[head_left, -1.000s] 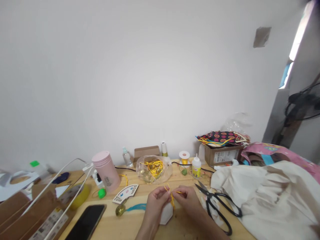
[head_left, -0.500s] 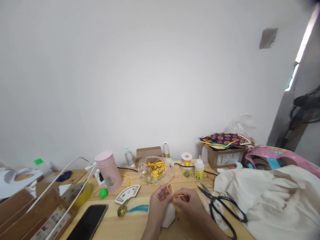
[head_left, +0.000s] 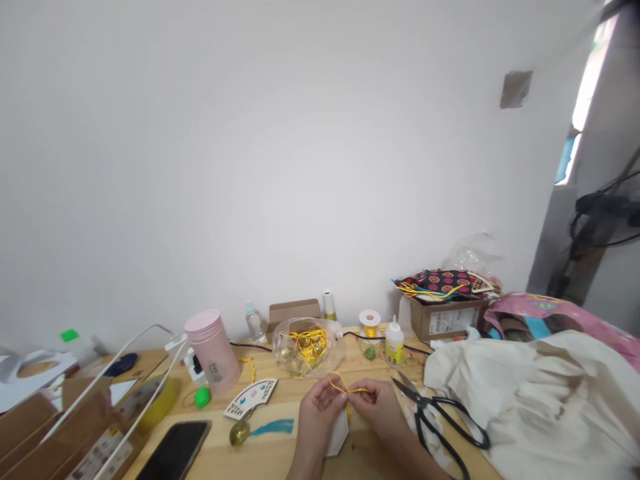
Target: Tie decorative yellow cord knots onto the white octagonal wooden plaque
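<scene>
Fingers (head_left: 336, 395) of both hands pinch a loop of yellow cord (head_left: 341, 383), held just above a white hexagonal piece (head_left: 338, 433); left hand (head_left: 318, 415) and right hand (head_left: 374, 404) close together. Wooden tabletop (head_left: 270, 460), left to right: black smartphone (head_left: 175, 452), pink flask (head_left: 210, 353), wooden fan-shaped tag (head_left: 251, 398), clear plastic bag of gold cord (head_left: 306, 347), white squeeze bottle (head_left: 395, 345), black-handled scissors (head_left: 430, 417), crumpled cream cloth (head_left: 545, 407). White wall (head_left: 300, 167) behind.

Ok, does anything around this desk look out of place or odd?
Two things. A rough grey patch sits high on the white wall; I can't tell whether it's damage or something stuck on. And a stray yellow cord lies loose beside the pink flask, apart from the tangle in the clear plastic bag.
</scene>
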`<state>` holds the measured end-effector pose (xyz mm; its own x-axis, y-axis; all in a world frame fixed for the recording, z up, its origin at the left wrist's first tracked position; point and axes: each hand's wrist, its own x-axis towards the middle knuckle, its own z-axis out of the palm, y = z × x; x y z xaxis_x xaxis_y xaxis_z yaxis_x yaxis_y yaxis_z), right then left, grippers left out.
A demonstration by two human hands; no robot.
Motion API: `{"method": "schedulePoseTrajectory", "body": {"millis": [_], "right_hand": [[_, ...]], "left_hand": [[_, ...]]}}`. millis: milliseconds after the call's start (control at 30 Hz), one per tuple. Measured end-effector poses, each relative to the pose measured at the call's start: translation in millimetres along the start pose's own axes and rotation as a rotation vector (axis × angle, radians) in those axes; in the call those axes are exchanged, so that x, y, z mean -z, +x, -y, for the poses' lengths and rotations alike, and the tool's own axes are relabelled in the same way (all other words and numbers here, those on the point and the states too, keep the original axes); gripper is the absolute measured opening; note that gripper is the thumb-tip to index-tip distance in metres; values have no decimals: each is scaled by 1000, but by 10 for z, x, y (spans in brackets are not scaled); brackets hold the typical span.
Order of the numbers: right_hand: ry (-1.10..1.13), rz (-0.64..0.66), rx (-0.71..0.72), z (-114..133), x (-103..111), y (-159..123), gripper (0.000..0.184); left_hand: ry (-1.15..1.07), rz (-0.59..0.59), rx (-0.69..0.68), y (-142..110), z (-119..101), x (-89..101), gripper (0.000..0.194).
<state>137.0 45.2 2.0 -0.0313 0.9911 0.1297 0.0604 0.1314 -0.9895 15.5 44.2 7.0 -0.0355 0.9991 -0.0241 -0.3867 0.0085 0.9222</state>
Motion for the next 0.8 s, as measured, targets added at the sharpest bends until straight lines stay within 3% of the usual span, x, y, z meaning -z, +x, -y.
{"method": "schedulePoseTrajectory", "body": {"millis": [167, 400, 800], "right_hand": [[109, 79, 14, 84, 26, -28, 22], [139, 110, 3, 134, 32, -33, 26], [-318, -32, 246, 81, 38, -77, 17]], "left_hand": [[146, 7, 12, -40, -32, -16, 14], [158, 25, -12, -50, -69, -4, 14], [126, 57, -12, -19, -20, 28, 17]]}}
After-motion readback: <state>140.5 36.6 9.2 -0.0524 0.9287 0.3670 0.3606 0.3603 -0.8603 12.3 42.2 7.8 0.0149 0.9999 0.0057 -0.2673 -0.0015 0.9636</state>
